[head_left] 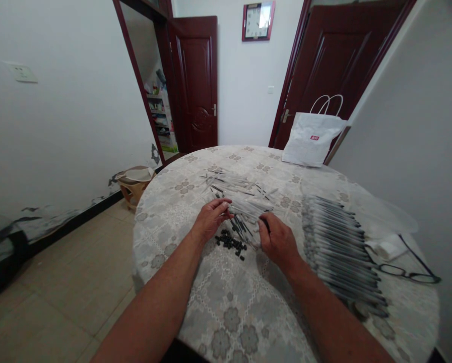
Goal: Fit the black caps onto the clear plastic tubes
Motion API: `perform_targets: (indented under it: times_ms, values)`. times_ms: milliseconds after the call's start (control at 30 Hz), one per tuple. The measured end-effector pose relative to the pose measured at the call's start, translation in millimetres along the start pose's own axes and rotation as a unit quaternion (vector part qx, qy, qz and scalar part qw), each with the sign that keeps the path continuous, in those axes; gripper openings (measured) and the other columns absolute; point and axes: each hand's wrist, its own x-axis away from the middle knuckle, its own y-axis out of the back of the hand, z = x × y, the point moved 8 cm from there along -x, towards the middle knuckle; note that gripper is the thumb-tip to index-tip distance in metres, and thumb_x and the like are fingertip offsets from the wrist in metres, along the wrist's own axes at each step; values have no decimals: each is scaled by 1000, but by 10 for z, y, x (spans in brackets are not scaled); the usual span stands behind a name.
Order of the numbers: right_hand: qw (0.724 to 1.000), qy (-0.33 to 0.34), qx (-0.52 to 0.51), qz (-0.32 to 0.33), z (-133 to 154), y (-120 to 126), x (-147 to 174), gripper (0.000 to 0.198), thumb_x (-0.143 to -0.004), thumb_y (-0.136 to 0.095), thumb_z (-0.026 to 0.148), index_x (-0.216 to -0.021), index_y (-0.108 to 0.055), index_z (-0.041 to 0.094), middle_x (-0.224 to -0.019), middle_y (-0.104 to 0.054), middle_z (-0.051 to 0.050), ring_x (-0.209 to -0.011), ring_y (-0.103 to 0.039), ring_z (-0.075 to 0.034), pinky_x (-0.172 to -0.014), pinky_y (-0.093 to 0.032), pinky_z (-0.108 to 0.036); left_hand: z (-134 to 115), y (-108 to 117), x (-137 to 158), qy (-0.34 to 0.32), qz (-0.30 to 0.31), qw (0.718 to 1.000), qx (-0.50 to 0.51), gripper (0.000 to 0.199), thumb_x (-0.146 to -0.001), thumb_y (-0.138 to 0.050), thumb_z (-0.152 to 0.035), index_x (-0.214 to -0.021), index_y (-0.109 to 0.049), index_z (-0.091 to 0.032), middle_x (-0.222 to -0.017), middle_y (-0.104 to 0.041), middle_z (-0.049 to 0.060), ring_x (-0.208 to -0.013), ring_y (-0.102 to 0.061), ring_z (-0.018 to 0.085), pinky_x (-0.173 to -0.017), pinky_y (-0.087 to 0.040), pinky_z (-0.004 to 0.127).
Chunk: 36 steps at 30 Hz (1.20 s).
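Note:
My left hand (211, 218) is closed in a pinch over the near edge of a pile of clear pen barrels (250, 207); what its fingertips hold is too small to name. To the right of the pile, my right hand (278, 238) has its fingers curled in, with their contents hidden. Between both hands lie dark pen refills (241, 228). Small black pen caps or plugs (231, 243) are heaped just in front of them. Farther back, more thin refills (229, 180) are scattered across the flowered tablecloth (231, 320).
Right of my right forearm, a long row of pens (339, 247) lies side by side. Black-framed glasses (407, 275) and a white roll (390, 248) are beyond it, beside clear plastic film (384, 206). A white bag (312, 138) stands at the far edge.

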Motion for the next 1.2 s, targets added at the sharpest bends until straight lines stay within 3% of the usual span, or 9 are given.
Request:
perform_targets:
  times_ms: [233, 533, 900, 1000, 1133, 1200]
  values:
    - [999, 30, 3, 19, 16, -109, 20, 20, -100, -46, 29, -105, -64, 21, -94, -72, -8, -84, -67, -22, -75, -48, -31, 10, -60, 9, 8, 11, 999, 42, 35, -79, -81, -34, -104, -71, -12, -103, -73, 12, -89, -71, 20, -87, -59, 38]
    - [996, 70, 38, 35, 187, -212, 69, 23, -101, -44, 27, -100, -66, 20, -93, -72, -10, -84, -66, -23, -79, -47, -32, 89, -75, 15, -2, -33, 995, 99, 39, -84, -77, -35, -116, -66, -17, -104, -74, 10, -95, -74, 22, -82, -60, 35]
    - [987, -78, -135, 48, 74, -149, 34, 16, -95, -53, 33, -92, -64, 23, -84, -72, -4, -75, -66, -21, -68, -45, -30, 87, -106, 33, -3, -30, 996, 83, 35, -84, -77, -33, -113, -67, -15, -101, -74, 11, -92, -74, 21, -77, -61, 32]
    - [949, -176, -253, 68, -94, -264, 43, 17, -90, -59, 38, -85, -63, 22, -71, -66, -1, -63, -59, -17, -58, -43, -27, 81, -121, 25, 1, -17, 997, 72, 36, -84, -77, -35, -112, -66, -15, -102, -74, 12, -93, -74, 22, -77, -62, 33]
    - [813, -350, -440, 152, -259, -588, 167, 16, -85, -60, 37, -85, -57, 22, -60, -56, 5, -43, -43, -10, -41, -28, -22, 80, -114, 15, 15, -15, 998, 51, 38, -83, -77, -35, -113, -65, -15, -103, -74, 11, -97, -74, 23, -79, -62, 34]
    - [789, -365, -458, 185, -259, -650, 173, 14, -85, -59, 35, -84, -55, 22, -62, -57, 5, -42, -43, -9, -40, -26, -21, 86, -108, 6, 21, -22, 999, 32, 38, -83, -76, -36, -113, -65, -16, -102, -74, 10, -97, -74, 23, -79, -62, 33]
